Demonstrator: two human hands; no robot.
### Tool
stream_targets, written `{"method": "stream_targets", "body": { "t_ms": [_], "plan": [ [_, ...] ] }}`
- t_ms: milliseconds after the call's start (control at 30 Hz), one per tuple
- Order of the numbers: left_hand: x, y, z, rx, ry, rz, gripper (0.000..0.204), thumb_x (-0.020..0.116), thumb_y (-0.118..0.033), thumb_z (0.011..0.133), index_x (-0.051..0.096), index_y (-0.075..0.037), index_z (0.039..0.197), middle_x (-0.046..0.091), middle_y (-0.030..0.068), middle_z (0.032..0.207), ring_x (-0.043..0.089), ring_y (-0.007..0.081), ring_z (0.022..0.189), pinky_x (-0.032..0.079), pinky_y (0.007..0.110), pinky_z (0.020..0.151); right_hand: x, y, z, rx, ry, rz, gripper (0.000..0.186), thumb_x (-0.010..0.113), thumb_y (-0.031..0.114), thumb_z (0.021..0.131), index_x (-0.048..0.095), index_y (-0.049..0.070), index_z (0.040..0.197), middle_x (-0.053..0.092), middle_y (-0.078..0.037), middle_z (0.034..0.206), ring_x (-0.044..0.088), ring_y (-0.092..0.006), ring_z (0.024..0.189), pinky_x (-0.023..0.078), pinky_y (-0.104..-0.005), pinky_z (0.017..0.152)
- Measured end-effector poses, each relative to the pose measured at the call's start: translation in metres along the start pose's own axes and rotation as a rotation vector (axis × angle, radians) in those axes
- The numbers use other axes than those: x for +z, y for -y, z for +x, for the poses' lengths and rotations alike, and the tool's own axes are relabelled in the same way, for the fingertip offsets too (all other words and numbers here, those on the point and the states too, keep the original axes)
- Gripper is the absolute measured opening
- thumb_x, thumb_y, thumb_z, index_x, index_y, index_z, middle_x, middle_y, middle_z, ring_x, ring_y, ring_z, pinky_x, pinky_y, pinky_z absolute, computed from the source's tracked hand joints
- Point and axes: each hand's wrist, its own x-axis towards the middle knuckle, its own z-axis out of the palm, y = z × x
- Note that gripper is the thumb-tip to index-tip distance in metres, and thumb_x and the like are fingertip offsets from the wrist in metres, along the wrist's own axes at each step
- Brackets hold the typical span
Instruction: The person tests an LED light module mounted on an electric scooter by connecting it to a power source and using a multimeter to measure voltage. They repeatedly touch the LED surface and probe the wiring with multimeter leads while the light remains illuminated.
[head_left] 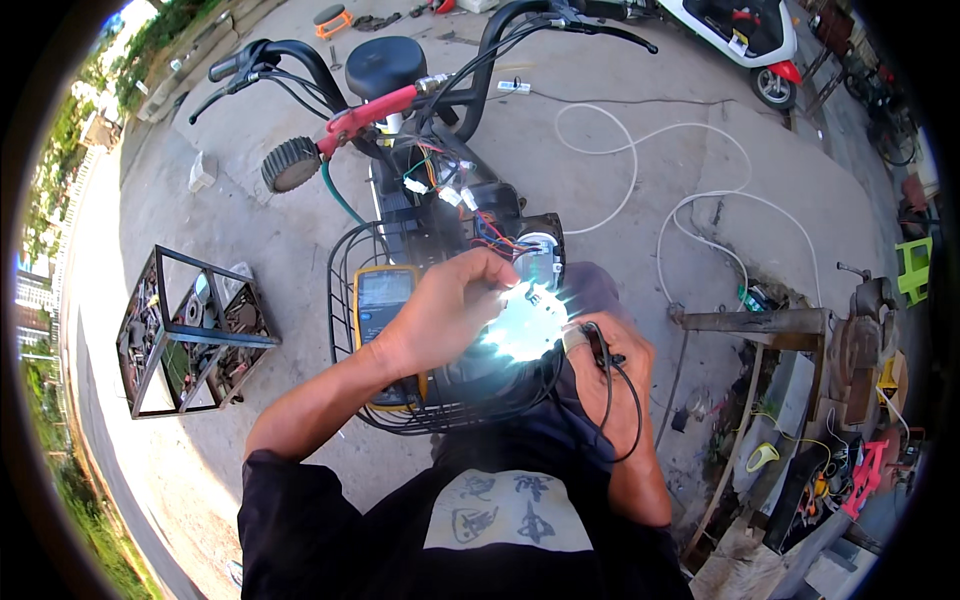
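Observation:
My left hand (445,310) pinches with thumb and forefinger at the edge of a brightly glaring round part (525,325). The glare hides what the fingertips hold. My right hand (618,375) is closed at the other side of the glare, with a black cable (637,420), like a test lead, looped through its fingers. Just beyond the glare sits a whitish round housing (540,257) with coloured wires (490,228) running into it. A yellow-edged multimeter (385,290) lies in the black wire basket (345,350), partly hidden by my left hand.
Behind the basket stands the electric bike's handlebar (490,60), with a red-handled tool (368,118) across it and white connectors (450,196) hanging. A metal rack (222,335) of parts is at left. A workbench (755,322) with a vise (868,320) stands right; a white hose (690,195) curls beyond.

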Motion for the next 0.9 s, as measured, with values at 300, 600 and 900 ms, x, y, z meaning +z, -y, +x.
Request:
{"method": "stream_targets", "body": {
  "t_ms": [300, 600, 900],
  "plan": [
    [-0.012, -0.007, -0.001, 0.150, -0.053, 0.481, 0.020, 0.065, 0.002, 0.111, 0.076, 0.001, 0.128, 0.076, 0.0099, 0.110, 0.076, 0.0208, 0.096, 0.060, 0.036, 0.086, 0.008, -0.003, -0.001, 0.247, 0.217, 0.142, 0.016, 0.076, 0.007, 0.103, 0.080, -0.004, 0.114, 0.078, -0.015, 0.085, 0.072, -0.0171, 0.077, 0.056, -0.0347, 0.073],
    [-0.005, -0.007, -0.012, 0.338, -0.065, 0.723, 0.029, 0.074, 0.003, 0.103, 0.076, 0.000, 0.132, 0.072, 0.0175, 0.133, 0.076, 0.0402, 0.115, 0.062, 0.049, 0.096, -0.015, -0.007, -0.016, 0.365, 0.121, 0.376, 0.019, 0.075, 0.018, 0.112, 0.084, 0.002, 0.119, 0.083, -0.002, 0.099, 0.076, -0.0090, 0.087, 0.053, -0.0231, 0.069],
    [-0.002, -0.015, -0.025, 0.387, -0.087, 0.878, 0.044, 0.081, 0.005, 0.095, 0.074, 0.001, 0.138, 0.065, 0.0194, 0.145, 0.068, 0.0390, 0.127, 0.061, 0.050, 0.103, 0.008, -0.009, -0.023, 0.309, -0.130, 0.424, 0.024, 0.073, 0.022, 0.117, 0.083, 0.004, 0.129, 0.084, -0.007, 0.100, 0.064, -0.0056, 0.076, 0.048, -0.0216, 0.062]
  ]
}}
